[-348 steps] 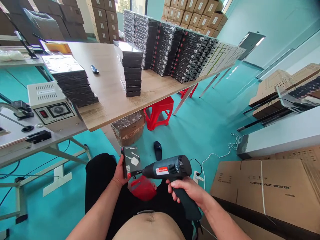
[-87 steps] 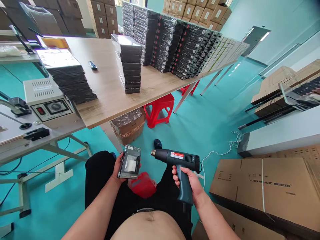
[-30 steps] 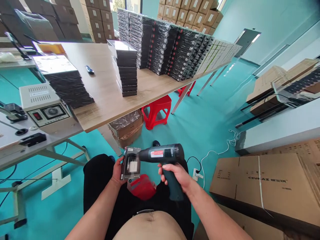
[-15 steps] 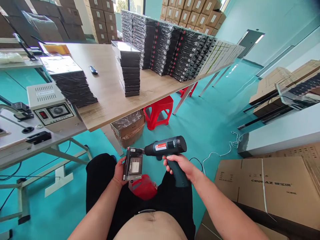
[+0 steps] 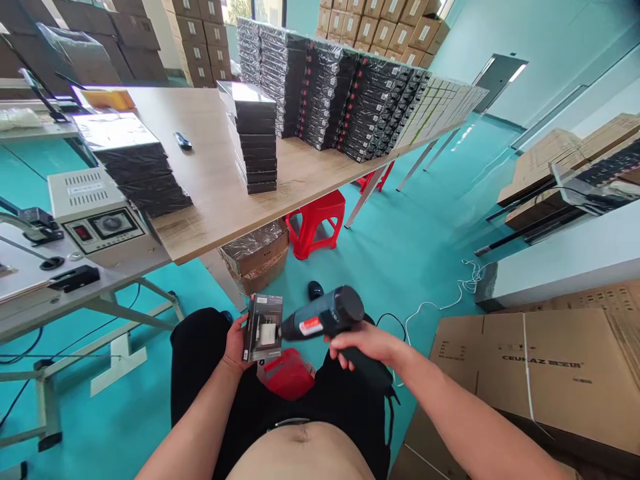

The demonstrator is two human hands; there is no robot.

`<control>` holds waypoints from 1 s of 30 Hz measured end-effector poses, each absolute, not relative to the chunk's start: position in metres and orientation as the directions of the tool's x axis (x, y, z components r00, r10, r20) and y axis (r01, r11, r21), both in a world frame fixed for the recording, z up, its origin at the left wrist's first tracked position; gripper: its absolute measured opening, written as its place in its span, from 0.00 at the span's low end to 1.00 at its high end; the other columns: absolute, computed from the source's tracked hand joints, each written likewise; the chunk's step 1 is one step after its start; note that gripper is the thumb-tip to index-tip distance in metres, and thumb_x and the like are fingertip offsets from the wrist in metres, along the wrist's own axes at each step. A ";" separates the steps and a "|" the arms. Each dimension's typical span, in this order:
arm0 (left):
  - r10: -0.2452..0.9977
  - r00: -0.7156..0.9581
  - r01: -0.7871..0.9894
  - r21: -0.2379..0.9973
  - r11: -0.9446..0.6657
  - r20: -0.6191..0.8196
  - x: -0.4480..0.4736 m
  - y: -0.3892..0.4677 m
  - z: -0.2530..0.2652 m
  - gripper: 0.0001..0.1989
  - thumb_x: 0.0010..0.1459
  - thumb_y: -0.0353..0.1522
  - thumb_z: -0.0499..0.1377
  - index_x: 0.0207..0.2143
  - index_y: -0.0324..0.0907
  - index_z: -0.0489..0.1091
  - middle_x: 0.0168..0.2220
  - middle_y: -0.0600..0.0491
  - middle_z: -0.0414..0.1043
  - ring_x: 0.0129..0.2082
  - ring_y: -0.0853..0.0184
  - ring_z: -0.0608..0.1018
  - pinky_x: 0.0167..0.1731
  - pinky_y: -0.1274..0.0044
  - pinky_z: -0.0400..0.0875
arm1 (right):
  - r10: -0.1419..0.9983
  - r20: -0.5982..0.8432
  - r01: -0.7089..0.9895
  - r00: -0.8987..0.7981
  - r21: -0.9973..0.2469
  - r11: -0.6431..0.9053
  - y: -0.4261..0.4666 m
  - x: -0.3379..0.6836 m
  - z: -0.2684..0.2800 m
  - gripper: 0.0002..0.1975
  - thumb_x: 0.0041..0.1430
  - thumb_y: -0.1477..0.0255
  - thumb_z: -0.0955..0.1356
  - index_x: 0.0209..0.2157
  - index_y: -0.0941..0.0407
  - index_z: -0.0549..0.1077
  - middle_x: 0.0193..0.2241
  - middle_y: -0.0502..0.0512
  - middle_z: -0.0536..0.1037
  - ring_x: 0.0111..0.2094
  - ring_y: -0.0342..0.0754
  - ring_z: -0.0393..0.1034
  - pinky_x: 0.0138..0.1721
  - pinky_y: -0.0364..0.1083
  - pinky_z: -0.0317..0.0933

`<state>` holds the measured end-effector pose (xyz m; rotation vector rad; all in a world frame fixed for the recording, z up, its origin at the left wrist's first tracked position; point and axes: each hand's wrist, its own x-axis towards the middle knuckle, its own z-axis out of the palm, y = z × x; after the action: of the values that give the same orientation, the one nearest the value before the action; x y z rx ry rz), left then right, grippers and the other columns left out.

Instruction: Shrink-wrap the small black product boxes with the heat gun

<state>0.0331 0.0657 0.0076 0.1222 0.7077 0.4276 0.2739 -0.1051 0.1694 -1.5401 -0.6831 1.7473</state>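
My left hand [image 5: 235, 341] grips a small black retail box [image 5: 262, 307] by its left edge, with its front facing up. A white charger [image 5: 267, 333] is seen on that front, whether printed or behind a window I cannot tell. Wrapped around the handle of a dark green heat gun [image 5: 320, 313] is my right hand [image 5: 357, 343]. The gun's nozzle points left and ends at the right edge of the box, beside the charger; whether they touch is unclear. Both hands are above my lap, with a red object [image 5: 287, 375] between my thighs.
A wooden table [image 5: 210, 227] ahead bears stacks of black boxes [image 5: 257, 147] and long rows of wrapped boxes [image 5: 325, 93]. A red stool [image 5: 320, 223] and a carton [image 5: 260, 257] are underneath. A control unit [image 5: 100, 207] stands left; large cartons [image 5: 540, 367] are at right.
The heat gun's nozzle has come down from the box's upper right corner to the middle of its right side, and the gun has tilted. The left hand and box have hardly moved.
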 end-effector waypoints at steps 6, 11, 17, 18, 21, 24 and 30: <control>0.452 0.671 -0.393 0.235 0.889 -0.587 0.034 0.067 0.007 0.21 0.55 0.40 0.56 0.47 0.35 0.71 0.38 0.42 0.79 0.41 0.49 0.79 0.43 0.58 0.72 | 0.772 -0.635 -0.241 0.024 -0.754 -0.612 -0.134 0.262 0.162 0.15 0.50 0.68 0.69 0.39 0.61 0.75 0.27 0.54 0.77 0.22 0.43 0.70 0.22 0.42 0.64; 0.450 0.693 -0.398 0.222 0.890 -0.563 0.035 0.070 0.001 0.23 0.56 0.42 0.56 0.49 0.36 0.70 0.39 0.42 0.78 0.42 0.49 0.79 0.44 0.57 0.71 | 0.749 -0.663 -0.296 0.001 -0.715 -0.633 -0.143 0.239 0.163 0.14 0.48 0.69 0.69 0.37 0.63 0.75 0.25 0.55 0.77 0.20 0.43 0.69 0.20 0.42 0.63; 0.584 0.597 -0.524 0.283 0.803 -0.550 0.043 0.071 0.000 0.20 0.58 0.44 0.57 0.46 0.39 0.70 0.40 0.45 0.77 0.39 0.55 0.79 0.42 0.61 0.74 | 0.816 -0.569 -0.484 0.103 -0.745 -0.459 -0.133 0.219 0.164 0.16 0.50 0.66 0.69 0.39 0.61 0.75 0.29 0.56 0.77 0.24 0.44 0.71 0.22 0.42 0.63; 0.590 0.577 -0.534 0.286 0.796 -0.565 0.043 0.071 0.000 0.19 0.58 0.44 0.57 0.45 0.40 0.70 0.40 0.45 0.77 0.39 0.56 0.79 0.42 0.61 0.74 | 0.797 -0.577 -0.475 0.181 -0.761 -0.443 -0.132 0.223 0.162 0.16 0.51 0.66 0.69 0.39 0.61 0.74 0.29 0.55 0.77 0.23 0.44 0.71 0.22 0.42 0.64; 0.565 0.534 -0.511 0.292 0.809 -0.630 0.044 0.070 0.000 0.19 0.58 0.47 0.56 0.41 0.41 0.69 0.38 0.44 0.76 0.40 0.54 0.79 0.40 0.58 0.74 | 0.750 -0.616 -0.412 0.239 -0.764 -0.496 -0.132 0.231 0.160 0.16 0.51 0.66 0.69 0.39 0.62 0.75 0.28 0.55 0.77 0.23 0.44 0.70 0.22 0.42 0.64; 0.556 0.536 -0.485 0.307 0.819 -0.635 0.046 0.070 -0.003 0.19 0.59 0.47 0.54 0.38 0.40 0.69 0.34 0.45 0.75 0.34 0.56 0.79 0.35 0.61 0.76 | 0.784 -0.612 -0.406 0.101 -0.745 -0.529 -0.134 0.224 0.159 0.16 0.49 0.66 0.70 0.38 0.62 0.75 0.29 0.57 0.78 0.23 0.44 0.71 0.23 0.42 0.63; 0.529 0.562 -0.474 0.277 0.836 -0.636 0.050 0.070 -0.006 0.16 0.61 0.45 0.53 0.39 0.42 0.67 0.35 0.46 0.75 0.35 0.56 0.80 0.38 0.58 0.75 | 0.798 -0.555 -0.413 0.235 -0.800 -0.435 -0.126 0.209 0.156 0.17 0.52 0.65 0.69 0.41 0.60 0.76 0.30 0.56 0.78 0.24 0.43 0.70 0.26 0.44 0.64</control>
<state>0.0502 0.0701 -0.0061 0.0774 0.7744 0.5916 0.2094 -0.1258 0.1564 -1.4480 -0.3867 1.4406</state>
